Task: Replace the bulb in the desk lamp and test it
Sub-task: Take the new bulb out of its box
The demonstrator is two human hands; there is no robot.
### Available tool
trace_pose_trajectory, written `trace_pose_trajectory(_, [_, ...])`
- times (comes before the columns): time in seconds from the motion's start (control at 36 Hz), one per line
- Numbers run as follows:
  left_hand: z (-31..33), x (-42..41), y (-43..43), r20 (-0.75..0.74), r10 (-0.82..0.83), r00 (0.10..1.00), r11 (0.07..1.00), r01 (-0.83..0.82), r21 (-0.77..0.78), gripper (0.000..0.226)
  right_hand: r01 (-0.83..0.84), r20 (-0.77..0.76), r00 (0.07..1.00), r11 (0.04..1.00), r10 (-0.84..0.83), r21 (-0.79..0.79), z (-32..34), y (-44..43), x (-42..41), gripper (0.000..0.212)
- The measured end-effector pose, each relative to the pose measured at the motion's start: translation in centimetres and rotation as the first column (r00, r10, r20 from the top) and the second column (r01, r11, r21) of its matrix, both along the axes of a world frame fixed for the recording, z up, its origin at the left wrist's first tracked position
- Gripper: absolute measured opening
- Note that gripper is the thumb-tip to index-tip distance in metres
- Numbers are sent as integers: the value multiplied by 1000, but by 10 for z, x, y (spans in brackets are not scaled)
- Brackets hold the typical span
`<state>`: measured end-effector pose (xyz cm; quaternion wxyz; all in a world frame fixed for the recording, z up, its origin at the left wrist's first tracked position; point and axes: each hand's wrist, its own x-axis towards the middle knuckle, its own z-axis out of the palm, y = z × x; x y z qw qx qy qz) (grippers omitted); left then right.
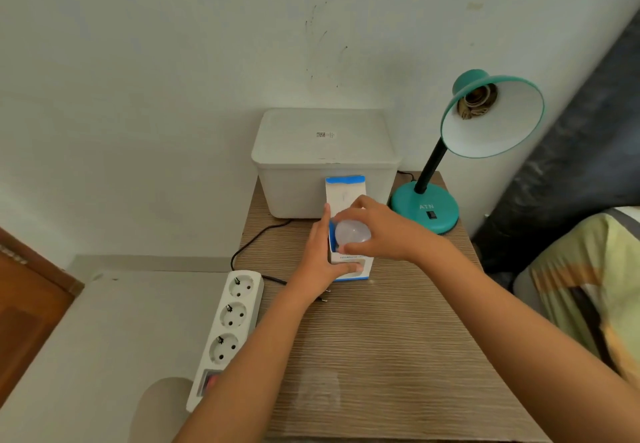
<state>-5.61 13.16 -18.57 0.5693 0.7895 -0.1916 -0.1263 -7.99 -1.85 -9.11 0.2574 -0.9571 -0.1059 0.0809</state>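
A teal desk lamp [426, 208] stands at the table's back right, its shade [491, 120] tilted toward me with an empty socket [476, 101] inside. A white and blue bulb box [346, 193] stands open on the table in front of it. My left hand [320, 259] grips the box's left side and front. My right hand [381, 231] closes its fingers around the white bulb [352, 233], which sits in the box's mouth. The lamp's black cord [256, 238] runs left behind the box.
A white lidded storage bin [325, 162] stands against the wall behind the box. A white power strip [227, 325] with three sockets hangs over the wooden table's [381, 356] left edge. A bed with a patterned cover [581, 290] lies at right.
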Motion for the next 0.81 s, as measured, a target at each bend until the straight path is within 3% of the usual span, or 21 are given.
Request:
trace_pose_trajectory(0.19, [3,-1,0,-9,6,1000,1000,-6,-2,117,47,55,997,996,-51,78,1,-7,-10,38])
trace_pose_trajectory(0.33, [1,0,0,11,-13,1000,1000,13,4,117,37,60,997,995,-43,93,-5,-7,-23,39])
trace_pose_trajectory(0.56, [3,-5,2,29,-18,999,1000,18,18,119,155,206,956,958,-207,243,-16,-9,-35,37])
trace_pose_trajectory(0.67, [4,-10,5,55,-41,998,999,39,33,120,301,224,884,866,-411,401,-19,-23,-45,33])
trace_pose_trajectory(0.81, [5,-19,9,61,-64,996,997,61,48,118,483,161,712,644,-683,594,-29,-38,-49,32])
